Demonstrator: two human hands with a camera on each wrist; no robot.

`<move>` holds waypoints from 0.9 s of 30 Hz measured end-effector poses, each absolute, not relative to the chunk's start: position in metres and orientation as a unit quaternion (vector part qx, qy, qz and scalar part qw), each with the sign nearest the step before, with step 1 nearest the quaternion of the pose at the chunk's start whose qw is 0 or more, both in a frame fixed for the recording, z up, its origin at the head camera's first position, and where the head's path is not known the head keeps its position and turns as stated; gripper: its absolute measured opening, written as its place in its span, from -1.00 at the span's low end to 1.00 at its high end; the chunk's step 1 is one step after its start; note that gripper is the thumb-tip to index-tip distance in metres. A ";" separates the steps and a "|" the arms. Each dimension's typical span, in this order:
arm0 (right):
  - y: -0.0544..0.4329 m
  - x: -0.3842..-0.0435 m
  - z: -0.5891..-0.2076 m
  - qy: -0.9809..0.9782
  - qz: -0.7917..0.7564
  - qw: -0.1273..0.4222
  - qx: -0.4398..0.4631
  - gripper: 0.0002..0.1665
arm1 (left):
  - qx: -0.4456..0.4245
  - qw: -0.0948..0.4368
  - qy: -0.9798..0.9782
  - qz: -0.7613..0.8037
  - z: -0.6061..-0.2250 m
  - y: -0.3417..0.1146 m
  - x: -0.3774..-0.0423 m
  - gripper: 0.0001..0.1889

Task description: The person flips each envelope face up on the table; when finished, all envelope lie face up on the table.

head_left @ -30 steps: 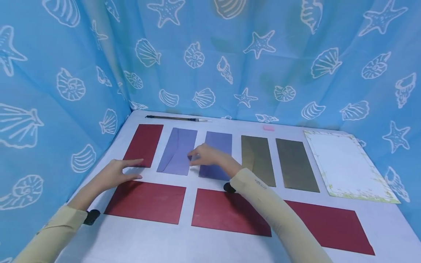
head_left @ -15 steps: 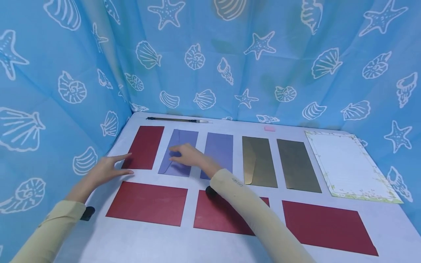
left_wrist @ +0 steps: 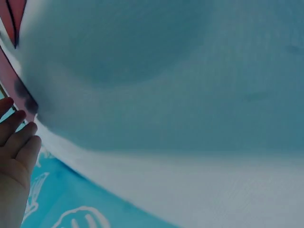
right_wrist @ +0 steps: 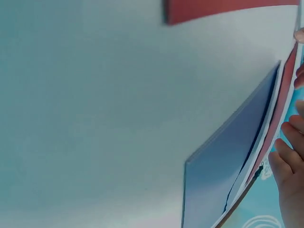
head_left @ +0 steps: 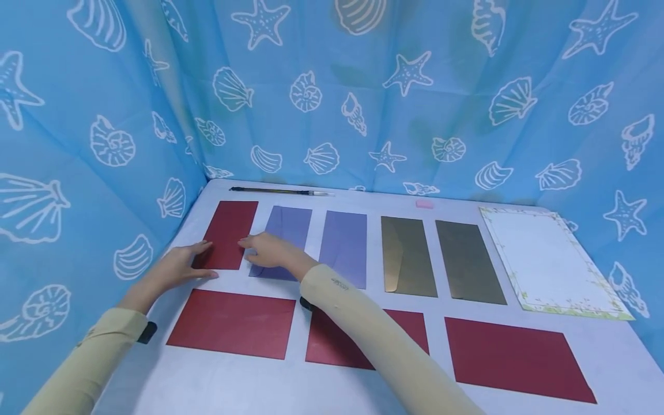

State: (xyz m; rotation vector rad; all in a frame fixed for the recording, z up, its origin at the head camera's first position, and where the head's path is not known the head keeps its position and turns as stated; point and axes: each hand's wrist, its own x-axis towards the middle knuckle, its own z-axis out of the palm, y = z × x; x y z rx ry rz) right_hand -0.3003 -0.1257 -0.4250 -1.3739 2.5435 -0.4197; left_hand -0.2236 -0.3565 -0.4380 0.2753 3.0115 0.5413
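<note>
In the head view, an upright red envelope [head_left: 230,230] lies at the far left of the back row. My left hand [head_left: 178,268] is at its left edge, thumb spread from the fingers by the near corner. From the other side my right hand [head_left: 270,252] reaches to its right edge with fingers bent loosely. That hand and wrist cover part of a purple envelope [head_left: 293,222] with a flap. Beside it lies a second purple envelope [head_left: 344,242]. The left wrist view shows the left fingers [left_wrist: 21,135] stretched near a red envelope's corner; relaxed right fingers [right_wrist: 289,152] show in the right wrist view.
Two bronze-coloured envelopes [head_left: 410,256] continue the back row, followed by a white sheet [head_left: 555,262] with a floral border. Three red envelopes [head_left: 230,323] lie crosswise in front, the middle one partly under the right sleeve. A brush [head_left: 280,191] and a small pink block [head_left: 424,204] lie behind.
My right hand has moved left from between the purple envelopes, across the flapped one, to the upright red envelope. My left hand has shifted slightly and stays beside that red envelope.
</note>
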 end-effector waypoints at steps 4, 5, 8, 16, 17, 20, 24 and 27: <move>-0.132 -0.301 -0.428 0.872 -0.116 0.125 -0.460 -0.47 | 0.089 0.028 0.979 0.183 -0.440 -0.358 -0.222 -0.06; -0.133 -0.301 -0.429 0.872 -0.113 0.129 -0.458 -0.47 | 0.091 0.023 0.979 0.183 -0.441 -0.358 -0.222 -0.08; -0.133 -0.301 -0.430 0.872 -0.113 0.139 -0.455 -0.47 | 0.099 0.006 0.980 0.173 -0.441 -0.358 -0.220 -0.15; -0.132 -0.298 -0.428 0.865 -0.126 0.159 -0.459 -0.47 | 0.156 -0.035 0.982 0.098 -0.438 -0.359 -0.217 -0.35; -0.132 -0.298 -0.428 0.865 -0.128 0.160 -0.459 -0.47 | 0.166 -0.037 0.982 0.083 -0.437 -0.359 -0.216 -0.37; -0.131 -0.298 -0.428 0.864 -0.134 0.162 -0.458 -0.47 | 0.192 -0.032 0.980 0.045 -0.433 -0.357 -0.215 -0.39; -0.129 -0.297 -0.427 0.863 -0.147 0.165 -0.454 -0.47 | 0.218 -0.027 0.975 0.014 -0.432 -0.354 -0.214 -0.42; -0.127 -0.298 -0.428 0.861 -0.161 0.165 -0.454 -0.47 | 0.237 -0.036 0.971 0.001 -0.432 -0.353 -0.212 -0.45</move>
